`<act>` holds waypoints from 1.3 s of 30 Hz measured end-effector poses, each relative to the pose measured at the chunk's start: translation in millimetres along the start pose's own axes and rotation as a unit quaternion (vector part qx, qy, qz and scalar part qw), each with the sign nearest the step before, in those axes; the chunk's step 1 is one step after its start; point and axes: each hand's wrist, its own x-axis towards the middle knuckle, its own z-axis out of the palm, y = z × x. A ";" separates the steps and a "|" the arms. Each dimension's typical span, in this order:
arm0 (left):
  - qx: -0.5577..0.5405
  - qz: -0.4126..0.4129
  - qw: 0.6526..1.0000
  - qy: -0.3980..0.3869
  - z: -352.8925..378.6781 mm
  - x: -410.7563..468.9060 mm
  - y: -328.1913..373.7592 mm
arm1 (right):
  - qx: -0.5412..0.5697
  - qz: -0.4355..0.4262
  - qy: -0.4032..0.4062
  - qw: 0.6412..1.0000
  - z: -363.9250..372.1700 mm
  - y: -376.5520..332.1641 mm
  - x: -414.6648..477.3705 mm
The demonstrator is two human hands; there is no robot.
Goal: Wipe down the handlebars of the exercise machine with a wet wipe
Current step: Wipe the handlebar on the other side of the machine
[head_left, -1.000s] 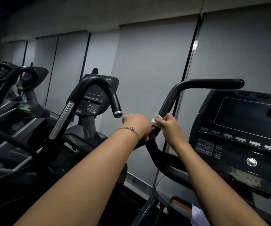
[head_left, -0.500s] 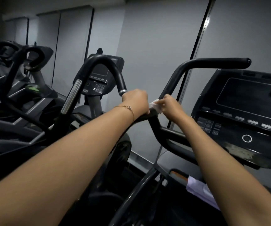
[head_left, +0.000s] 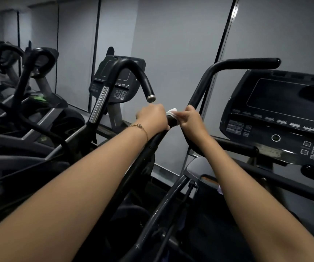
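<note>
A black curved handlebar (head_left: 205, 86) of the exercise machine rises from the centre and bends right at the top. My left hand (head_left: 152, 116), with a thin bracelet on the wrist, grips the lower part of this bar. Just to its right my right hand (head_left: 191, 120) presses a white wet wipe (head_left: 172, 112) around the same bar. Only a small bunched corner of the wipe shows between the two hands. A second bar of the machine (head_left: 233, 146) runs right from under my right hand toward the console.
The machine's dark console (head_left: 277, 110) with screen and buttons stands at the right. A neighbouring machine with a chrome-and-black handle (head_left: 143, 80) and its own console (head_left: 116, 78) is close on the left. More machines (head_left: 20, 76) line the far left. Grey blinds (head_left: 171, 44) are behind.
The view has dipped and come closer. Both hands stay on the bar; my right hand with the wipe has shifted slightly along it, beside the left hand.
</note>
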 end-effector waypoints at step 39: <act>-0.146 -0.057 0.988 -0.013 32.8 -61.6 -58.1 | -0.203 -0.241 0.034 0.948 11.1 -44.4 -57.1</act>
